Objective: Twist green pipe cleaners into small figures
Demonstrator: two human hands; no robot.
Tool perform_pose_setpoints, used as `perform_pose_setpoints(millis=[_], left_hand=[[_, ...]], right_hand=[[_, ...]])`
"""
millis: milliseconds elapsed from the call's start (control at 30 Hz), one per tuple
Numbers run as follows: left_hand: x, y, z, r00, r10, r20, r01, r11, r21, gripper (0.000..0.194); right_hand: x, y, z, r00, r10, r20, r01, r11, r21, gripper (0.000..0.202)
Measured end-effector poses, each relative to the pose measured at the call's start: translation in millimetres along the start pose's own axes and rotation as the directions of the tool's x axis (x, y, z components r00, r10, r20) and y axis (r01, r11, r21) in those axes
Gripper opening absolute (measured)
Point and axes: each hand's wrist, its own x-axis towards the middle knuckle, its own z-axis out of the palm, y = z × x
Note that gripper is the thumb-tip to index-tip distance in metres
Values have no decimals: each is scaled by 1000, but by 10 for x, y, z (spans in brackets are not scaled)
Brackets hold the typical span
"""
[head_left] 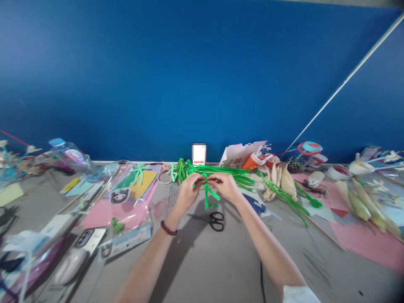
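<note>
Between my two hands is a small figure of green pipe cleaners (206, 198), its legs hanging down over the table. My left hand (192, 187) pinches it from the left, and my right hand (224, 185) pinches it from the right; fingertips hide its upper part. Below it on the table lies a pair of black-handled scissors (214, 221), with a short green piece (215, 205) just above the handles. Behind my hands are a bundle of long green pipe cleaners (243, 172) and a finished-looking green figure (181, 169).
A phone (199, 154) stands upright against the blue wall (189, 84). To the left are a plastic bottle (71, 153), coloured sheets in clear bags (116, 214) and a computer mouse (71, 267). On the right lie a glue gun (254, 205), dried husks (287, 183) and pink paper (372, 242).
</note>
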Motion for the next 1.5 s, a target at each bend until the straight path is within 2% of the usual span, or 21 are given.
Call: perform_pose_setpoints(millis=[100,200,333,500,633,767,1100,1267,1367,1500], left_hand=[[12,-3,-26,999,-2,44,2,1000,12,10],[15,-41,-25,995,-41,96,37,999,38,11],[-7,-87,27,989,-97,112,96,995,16,13],[-18,-40,53,980,-94,175,100,995,-26,12],[-1,-5,12,976,-86,199,100,993,-62,10],[20,15,-45,963,-138,232,170,978,-124,13],[39,-30,-93,901,-286,327,395,852,-343,21],[46,15,-115,915,-301,271,376,878,-295,21],[56,32,-130,919,-282,276,348,908,-232,18],[59,44,-111,926,-277,258,344,900,-267,20]], right_hand=[[2,6,-6,998,-57,1,57,993,-101,10],[1,0,0,997,-72,36,76,989,-126,9],[-4,-15,-13,992,-27,127,34,998,-57,8],[-13,-49,-81,979,-20,205,17,1000,16,9],[-22,-98,-70,986,-76,150,86,994,-63,9],[-18,-134,-12,991,-120,56,127,981,-146,11],[-16,-59,48,997,-65,52,64,998,24,12],[-3,-34,6,994,-52,95,39,990,136,12],[-3,-90,-37,991,-81,106,68,991,118,8],[-9,-137,-39,995,-69,75,59,990,126,9]])
